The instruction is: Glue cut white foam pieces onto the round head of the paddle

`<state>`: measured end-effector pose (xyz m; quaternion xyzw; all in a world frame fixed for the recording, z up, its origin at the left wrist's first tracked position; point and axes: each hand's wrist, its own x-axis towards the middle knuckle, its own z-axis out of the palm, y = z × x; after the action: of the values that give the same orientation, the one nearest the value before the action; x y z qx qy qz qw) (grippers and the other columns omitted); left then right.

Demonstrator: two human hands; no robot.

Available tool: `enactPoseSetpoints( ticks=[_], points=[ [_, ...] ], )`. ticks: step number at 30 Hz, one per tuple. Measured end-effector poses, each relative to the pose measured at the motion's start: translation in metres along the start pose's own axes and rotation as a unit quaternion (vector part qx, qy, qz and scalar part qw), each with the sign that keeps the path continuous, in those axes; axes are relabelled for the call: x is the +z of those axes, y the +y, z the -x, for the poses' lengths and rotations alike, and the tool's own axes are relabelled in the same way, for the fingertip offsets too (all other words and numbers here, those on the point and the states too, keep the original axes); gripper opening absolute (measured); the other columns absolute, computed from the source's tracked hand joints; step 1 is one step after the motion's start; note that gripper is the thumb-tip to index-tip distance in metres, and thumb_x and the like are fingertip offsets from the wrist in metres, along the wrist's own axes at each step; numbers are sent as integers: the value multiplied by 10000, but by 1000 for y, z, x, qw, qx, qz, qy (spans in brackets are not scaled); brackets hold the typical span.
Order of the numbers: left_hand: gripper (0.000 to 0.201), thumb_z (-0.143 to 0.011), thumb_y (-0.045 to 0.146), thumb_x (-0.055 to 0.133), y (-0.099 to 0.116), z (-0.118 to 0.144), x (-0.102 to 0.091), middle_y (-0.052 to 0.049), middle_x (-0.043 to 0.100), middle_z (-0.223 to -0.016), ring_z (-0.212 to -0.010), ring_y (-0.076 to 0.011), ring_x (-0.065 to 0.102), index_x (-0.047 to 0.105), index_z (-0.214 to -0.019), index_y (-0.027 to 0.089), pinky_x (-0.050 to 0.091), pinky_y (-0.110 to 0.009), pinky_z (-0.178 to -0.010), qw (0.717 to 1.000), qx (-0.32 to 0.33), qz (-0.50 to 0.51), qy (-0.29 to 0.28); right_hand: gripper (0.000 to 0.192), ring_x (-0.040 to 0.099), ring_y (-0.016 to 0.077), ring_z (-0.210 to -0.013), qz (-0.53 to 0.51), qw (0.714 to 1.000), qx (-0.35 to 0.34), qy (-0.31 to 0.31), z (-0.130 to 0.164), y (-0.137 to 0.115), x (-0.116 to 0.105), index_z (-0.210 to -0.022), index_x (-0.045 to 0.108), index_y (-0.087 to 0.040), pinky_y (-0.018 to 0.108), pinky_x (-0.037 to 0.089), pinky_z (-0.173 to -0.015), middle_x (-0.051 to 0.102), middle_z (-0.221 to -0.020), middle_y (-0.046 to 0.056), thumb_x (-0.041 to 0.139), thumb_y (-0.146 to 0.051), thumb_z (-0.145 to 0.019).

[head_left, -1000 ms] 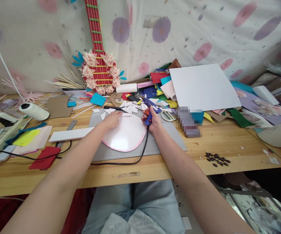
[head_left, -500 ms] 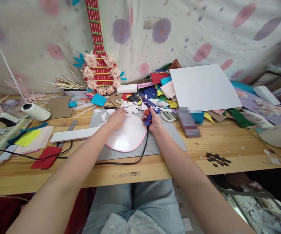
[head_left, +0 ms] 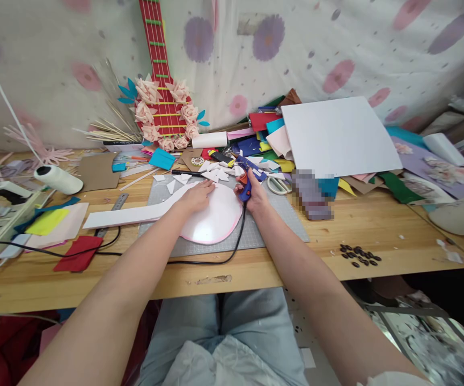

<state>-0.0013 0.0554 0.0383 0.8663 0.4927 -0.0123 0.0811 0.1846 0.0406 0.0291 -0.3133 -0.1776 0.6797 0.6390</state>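
A white guitar-like cutout (head_left: 211, 220) with a rounded, pink-edged body lies on a grey cutting mat (head_left: 284, 220). Its long narrow neck (head_left: 123, 216) reaches left past the mat. My left hand (head_left: 197, 197) rests on the upper part of the body, fingers stretched forward to its far edge; what lies under the fingertips is hidden. Closed around the handle of a blue hot glue gun (head_left: 246, 192) is my right hand (head_left: 258, 197), just right of the cutout. A black cord runs down from the gun. White scraps (head_left: 215, 172) are heaped beyond the left hand.
A red toy guitar with paper roses (head_left: 169, 115) leans at the back. Scissors (head_left: 279, 185) lie right of the glue gun, near a large white sheet (head_left: 338, 136). Black oval pieces (head_left: 359, 255) sit at front right. Red cloth (head_left: 78, 254) and a power strip (head_left: 8, 230) are left.
My left hand has shifted slightly right along the cutout's far edge. The right hand keeps its hold on the glue gun in nearly the same place. The view has tilted slightly.
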Motion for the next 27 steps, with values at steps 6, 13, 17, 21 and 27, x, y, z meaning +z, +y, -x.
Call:
enactPoseSetpoints(
  ticks=[6,13,17,21,27],
  points=[
    [616,-788,93,372,-1,-3,1,-42,282,-1509,-1392,-155,240,380,-1400,161,195,-281,-1142,1000,-8,-2,-6,349,448,30,-384,1,1000,-4,9,1,0,1,-701,525,-195,171,446,-442,609,-581,-55,682,-506,-717],
    [594,-787,115,393,2,-5,-3,-43,319,-1494,-1380,-159,272,416,-1379,160,218,-278,-1134,1000,-16,-16,-13,356,441,23,-387,-9,1000,0,11,1,1,0,-681,526,-184,162,439,-438,610,-584,-51,679,-502,-723],
    [625,-769,84,399,7,-2,1,-70,299,-1501,-1392,-179,243,388,-1393,120,204,-291,-1143,999,-27,-20,12,357,441,19,-385,-10,1000,3,14,-1,1,0,-664,525,-180,157,436,-433,610,-585,-51,681,-495,-726],
    [626,-770,86,396,9,0,3,-66,296,-1503,-1395,-178,235,387,-1394,116,198,-286,-1144,999,-29,-9,15,352,441,19,-384,-9,1000,4,16,0,1,1,-661,527,-178,154,433,-431,605,-575,-52,677,-488,-734],
    [625,-770,105,392,7,-2,-1,-58,289,-1504,-1394,-170,236,389,-1394,128,191,-286,-1144,999,-33,13,2,338,443,20,-383,-7,1000,3,9,2,0,1,-679,534,-181,155,434,-437,607,-581,-53,679,-481,-734]
  ],
)
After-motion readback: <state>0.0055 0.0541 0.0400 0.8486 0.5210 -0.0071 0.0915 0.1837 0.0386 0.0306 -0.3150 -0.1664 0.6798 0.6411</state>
